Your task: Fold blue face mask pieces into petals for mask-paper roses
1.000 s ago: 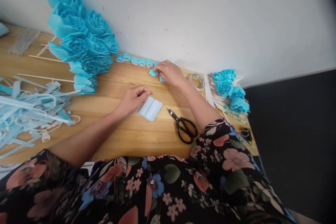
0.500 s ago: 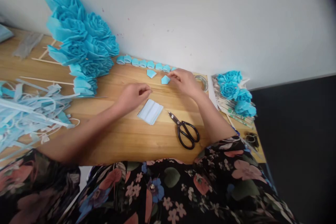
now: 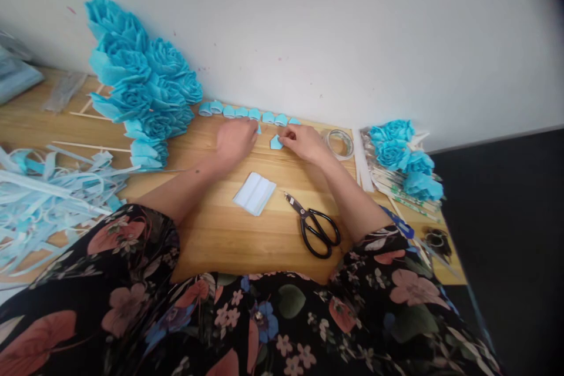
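Observation:
My left hand [image 3: 237,141] lies palm down at the back of the table, its fingers bent together over a small light-blue folded piece [image 3: 259,128]; most of that piece is hidden. To its right, my right hand [image 3: 303,142] has thumb and fingers pinched at the right edge of another blue five-sided piece [image 3: 275,142], which rests on the wood. Nearer to me is a squarish stack of pale-blue pleated sheets [image 3: 254,193]. Black-handled scissors [image 3: 312,226] lie beside the stack, blades pointing to the upper left.
A row of small blue folded pieces [image 3: 241,112] runs along the wall. Large blue fabric-like roses [image 3: 145,88] stand at left, above a heap of pale strips [image 3: 57,200]. A tape roll [image 3: 340,144] and smaller blue flowers [image 3: 405,155] are at right.
My left hand has moved forward and now covers the left blue piece. My right hand has come down onto the edge of the other piece. The view has shifted slightly.

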Demonstrator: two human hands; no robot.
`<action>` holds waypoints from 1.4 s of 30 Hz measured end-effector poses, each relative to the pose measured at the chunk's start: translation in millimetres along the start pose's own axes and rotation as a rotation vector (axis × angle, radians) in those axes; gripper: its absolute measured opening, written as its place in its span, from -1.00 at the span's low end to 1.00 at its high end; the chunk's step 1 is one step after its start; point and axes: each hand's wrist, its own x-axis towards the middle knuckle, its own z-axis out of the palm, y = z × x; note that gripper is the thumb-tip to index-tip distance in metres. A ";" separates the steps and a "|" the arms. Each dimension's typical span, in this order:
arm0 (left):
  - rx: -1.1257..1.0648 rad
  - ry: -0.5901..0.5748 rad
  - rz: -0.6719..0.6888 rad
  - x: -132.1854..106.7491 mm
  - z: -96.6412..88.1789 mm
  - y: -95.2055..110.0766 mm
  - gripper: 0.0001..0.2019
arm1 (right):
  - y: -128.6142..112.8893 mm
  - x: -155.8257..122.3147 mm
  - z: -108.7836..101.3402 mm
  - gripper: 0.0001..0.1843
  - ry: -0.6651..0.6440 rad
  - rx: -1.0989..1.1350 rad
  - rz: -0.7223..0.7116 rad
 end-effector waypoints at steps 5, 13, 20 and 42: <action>0.056 0.028 0.034 -20.0 -5.0 -24.2 -0.71 | -6.5 9.1 4.2 -0.87 -0.022 0.137 -0.130; 0.128 0.031 -0.084 -48.8 -14.2 -60.7 -0.65 | -40.0 21.8 9.6 -0.79 0.055 0.156 -0.114; 0.043 0.130 0.113 -54.9 -17.2 -65.2 -0.67 | -21.5 22.4 -0.2 -0.58 0.060 -0.028 -0.408; 0.098 0.100 -0.102 -41.0 -21.6 -64.1 -0.68 | -85.5 46.5 42.2 -0.83 -0.047 -0.048 -0.391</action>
